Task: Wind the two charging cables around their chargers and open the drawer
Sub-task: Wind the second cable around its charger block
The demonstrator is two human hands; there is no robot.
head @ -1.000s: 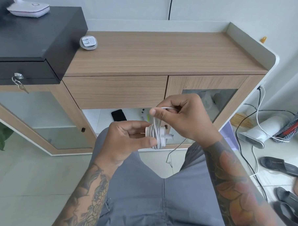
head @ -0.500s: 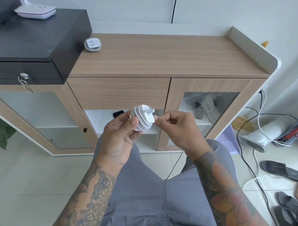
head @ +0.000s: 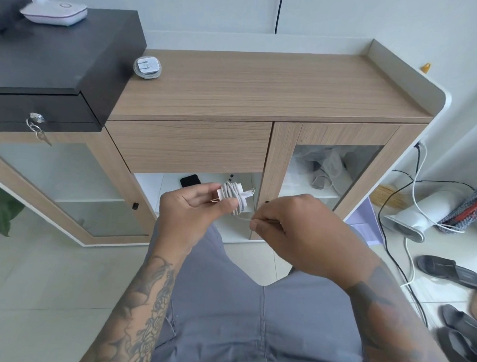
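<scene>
- Here, the left hand (head: 195, 206) pinches a white charger (head: 232, 198), its cable (head: 230, 194) coiled round it, in front of the wooden cabinet (head: 263, 86).
- The charger's long axis runs left to right, prongs pointing right.
- The right hand (head: 289, 232), fingers closed, grips the cable's loose end just right of the charger.
- A second wound charger (head: 147, 67) lies prongs-up at the cabinet top's far left.
- The drawer (head: 188, 145) is shut.

Right hand (head: 292, 227) has pulled the cable (head: 242, 218) end away from the charger (head: 232, 198).
</scene>
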